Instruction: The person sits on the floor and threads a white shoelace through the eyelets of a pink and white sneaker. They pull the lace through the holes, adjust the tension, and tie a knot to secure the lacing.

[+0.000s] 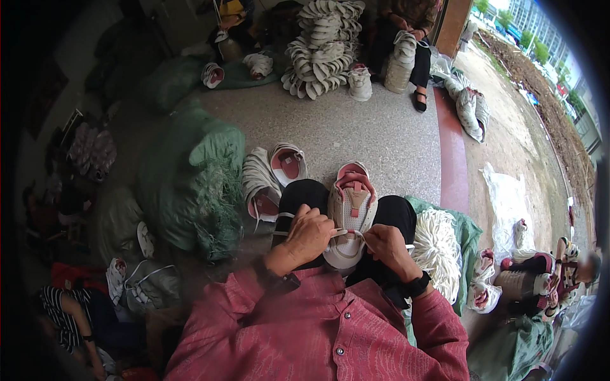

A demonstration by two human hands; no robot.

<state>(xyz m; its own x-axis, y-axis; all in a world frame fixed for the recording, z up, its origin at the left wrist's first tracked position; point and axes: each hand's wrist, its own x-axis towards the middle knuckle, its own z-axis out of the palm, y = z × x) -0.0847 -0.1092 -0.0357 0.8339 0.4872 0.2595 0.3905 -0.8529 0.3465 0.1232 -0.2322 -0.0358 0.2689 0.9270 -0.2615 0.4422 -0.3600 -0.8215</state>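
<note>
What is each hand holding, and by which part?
Both the left hand and right hand pinch the white shoelace near the toe of the sneaker.

Single head-worn fisheye view, looking steeply down over the pink-shirted chest onto the lap, close to both hands. Straight edges bow near the rim; the grey speckled stone floor [356,136] stretches ahead toward a doorway at top.

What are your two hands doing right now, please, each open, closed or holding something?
Left hand: closed, pinching the white lace at the shoe on the lap.
Right hand: closed on the same lace's other end.
</note>
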